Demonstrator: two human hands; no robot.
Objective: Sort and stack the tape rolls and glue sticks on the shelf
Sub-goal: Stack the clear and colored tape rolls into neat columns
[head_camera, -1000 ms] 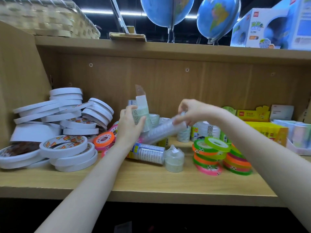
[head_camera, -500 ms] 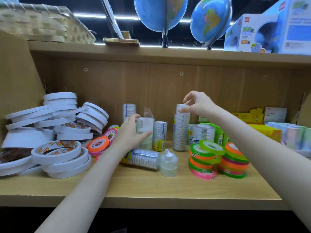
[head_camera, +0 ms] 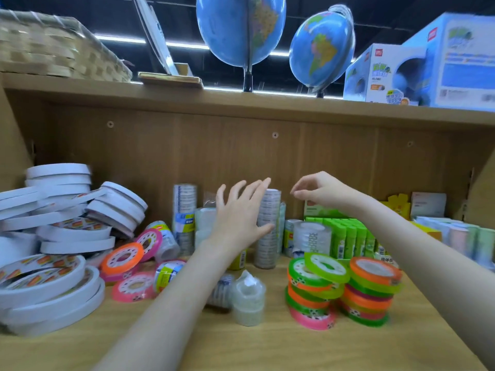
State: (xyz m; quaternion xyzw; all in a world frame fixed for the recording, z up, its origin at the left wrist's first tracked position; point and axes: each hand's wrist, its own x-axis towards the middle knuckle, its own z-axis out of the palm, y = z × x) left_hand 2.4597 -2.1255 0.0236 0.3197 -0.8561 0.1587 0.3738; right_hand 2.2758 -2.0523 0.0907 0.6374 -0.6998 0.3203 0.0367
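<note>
Left hand: left hand [head_camera: 237, 223] spread wide, fingers straight, holding nothing, just in front of the tall wrapped tape column [head_camera: 267, 228]
Right hand: right hand [head_camera: 318, 191] loosely curled, thumb and fingers apart, empty, hovering just right of the column's top
Landmark: the column stands upright near the shelf [head_camera: 241, 344] back wall, long axis vertical
Left of column: a second tall sleeve [head_camera: 184, 210] also upright; a short sleeve [head_camera: 221, 290] lies on its side in front
Right of column: green glue sticks [head_camera: 348, 236] upright in rows; coloured tape stacks [head_camera: 340, 287] in front of them
Handling: likely light and stiff, with slick film and a narrow base, so tippy
Hold: best wrapped around mid-height, not pinched at the top
</note>
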